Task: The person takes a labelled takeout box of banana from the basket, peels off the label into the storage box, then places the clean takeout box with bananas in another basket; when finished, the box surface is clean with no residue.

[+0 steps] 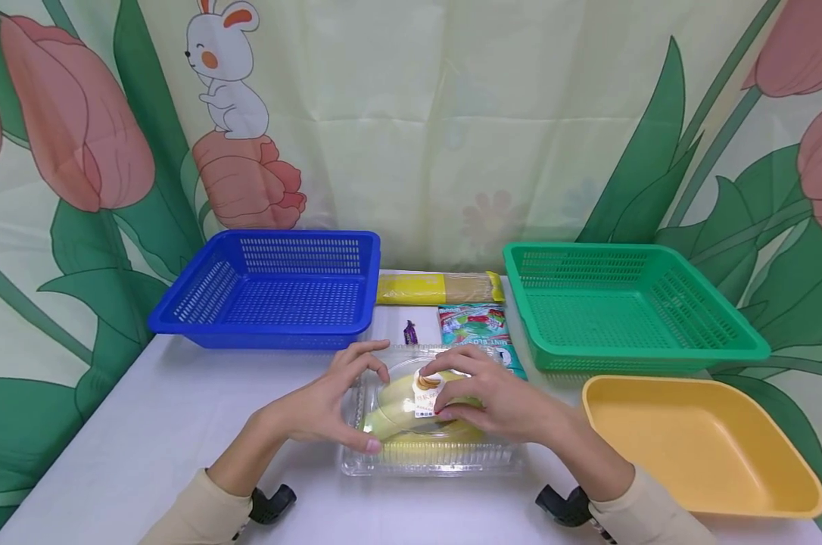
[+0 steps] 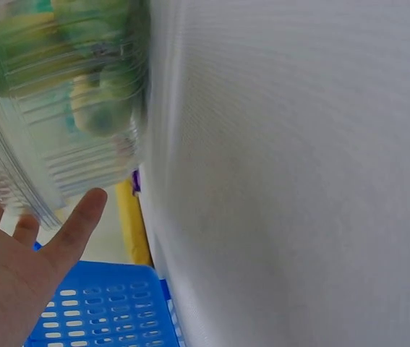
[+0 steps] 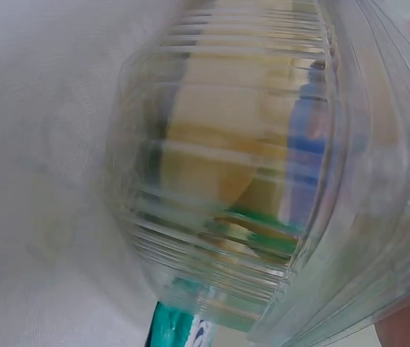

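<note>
White table (image 1: 104,424) under blue basket (image 1: 261,330), green basket (image 1: 642,353), yellow tub (image 1: 683,439), clear container (image 1: 438,458), packets (image 1: 418,289)

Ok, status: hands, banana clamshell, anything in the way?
Left hand at left edge, right hand at sticker. Banana clamshell on table. Mint packet close behind, possibly in the way.

Glossy, ribbed clear-plastic container (image 1: 431,456); smooth, glossy plastic yellow basin (image 1: 704,446)

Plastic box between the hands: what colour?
The plastic box is clear, see-through; it shows best in the head view.
</note>
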A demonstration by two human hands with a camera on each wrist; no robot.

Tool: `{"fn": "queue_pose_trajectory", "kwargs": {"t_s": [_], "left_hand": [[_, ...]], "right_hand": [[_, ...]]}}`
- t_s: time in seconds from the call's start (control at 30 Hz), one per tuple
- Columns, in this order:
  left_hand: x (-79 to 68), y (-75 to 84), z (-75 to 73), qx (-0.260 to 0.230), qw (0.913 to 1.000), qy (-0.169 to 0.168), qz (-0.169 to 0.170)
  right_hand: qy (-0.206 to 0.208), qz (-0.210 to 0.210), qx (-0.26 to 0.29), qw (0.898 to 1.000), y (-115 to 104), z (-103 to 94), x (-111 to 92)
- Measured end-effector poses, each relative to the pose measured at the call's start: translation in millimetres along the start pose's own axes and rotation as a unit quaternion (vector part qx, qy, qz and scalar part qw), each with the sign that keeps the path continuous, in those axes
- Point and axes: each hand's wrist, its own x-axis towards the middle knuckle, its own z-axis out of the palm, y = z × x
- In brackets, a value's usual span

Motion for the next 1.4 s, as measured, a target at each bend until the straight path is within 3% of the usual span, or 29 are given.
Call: {"fn": "queue_pose_trajectory", "kwargs": {"t_s": [0.33, 0.77, 1.2, 1.4], "left_hand": [[-1.3, 1.0, 1.0, 0.0, 1.0, 0.005, 0.005], [-0.7, 0.3, 1.4, 0.003, 1.0, 0.006, 0.003], [-1.3, 0.5, 0.8, 0.005, 0.9999, 0.004, 0.011], [-1.7, 0.5, 0.9, 0.006, 0.9999, 0.004, 0.007]], "right_hand": [[-0.026, 0.058, 0.016, 0.998, -3.1, 0.8, -0.6], [-0.032, 0.106, 0.039, 0.993, -4.4, 1.3, -0.1], [-0.046, 0.122, 0.015, 0.991, -6.5, 2.2, -0.5], [-0.042, 0.106, 0.005, 0.993, -6.3, 3.1, -1.4]]}}
